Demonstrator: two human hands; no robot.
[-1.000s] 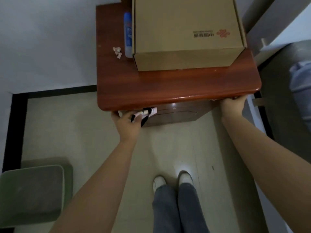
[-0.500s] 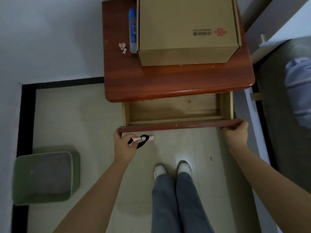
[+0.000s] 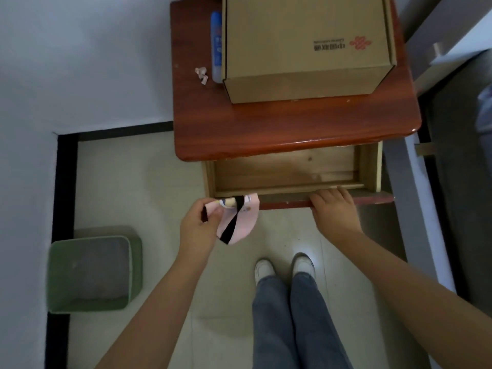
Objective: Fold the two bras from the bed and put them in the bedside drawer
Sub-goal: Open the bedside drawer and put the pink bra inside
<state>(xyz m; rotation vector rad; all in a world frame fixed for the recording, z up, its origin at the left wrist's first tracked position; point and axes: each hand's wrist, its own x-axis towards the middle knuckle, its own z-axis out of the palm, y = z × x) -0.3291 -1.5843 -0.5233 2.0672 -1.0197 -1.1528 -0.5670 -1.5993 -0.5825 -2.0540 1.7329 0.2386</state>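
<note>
The bedside drawer [image 3: 287, 170] stands pulled out under the red-brown nightstand top [image 3: 266, 129], and its wooden inside holds nothing I can see. My left hand [image 3: 198, 225] holds a folded pink bra [image 3: 239, 222] with a black strap, just in front of the drawer's left corner. My right hand [image 3: 334, 209] rests on the drawer's red front edge, fingers curled over it. Only one bra is in view.
A cardboard box [image 3: 303, 46], a blue tube [image 3: 217, 46] and a crumpled scrap [image 3: 201, 74] lie on the nightstand. A green bin [image 3: 93, 272] stands on the floor at left. The bed [image 3: 463, 155] is at right. My feet [image 3: 285, 267] are below the drawer.
Both hands pulled the drawer out from shut. My left hand then let go of the front and lifted the pink bra into view, and my right hand slid left along the edge.
</note>
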